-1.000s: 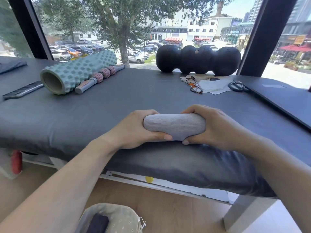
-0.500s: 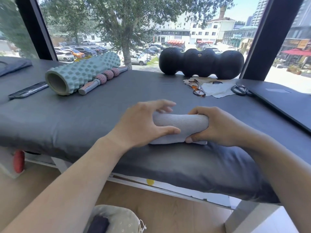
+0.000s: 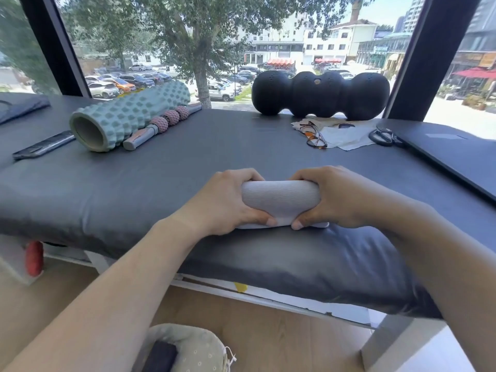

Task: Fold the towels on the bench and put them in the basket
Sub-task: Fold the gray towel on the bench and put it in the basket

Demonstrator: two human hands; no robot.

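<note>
Near the front edge of the surface (image 3: 134, 189) lay the rolled towel (image 3: 280, 201), left hand (image 3: 228, 202) and right hand (image 3: 335, 197) each wrapped tight around one end. Soft and light, it seemed likely to unroll unless lifted by both ends.

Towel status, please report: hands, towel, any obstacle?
Left hand and right hand both gripping rolled grey towel at bench front edge. Basket below, nothing blocking.
</note>
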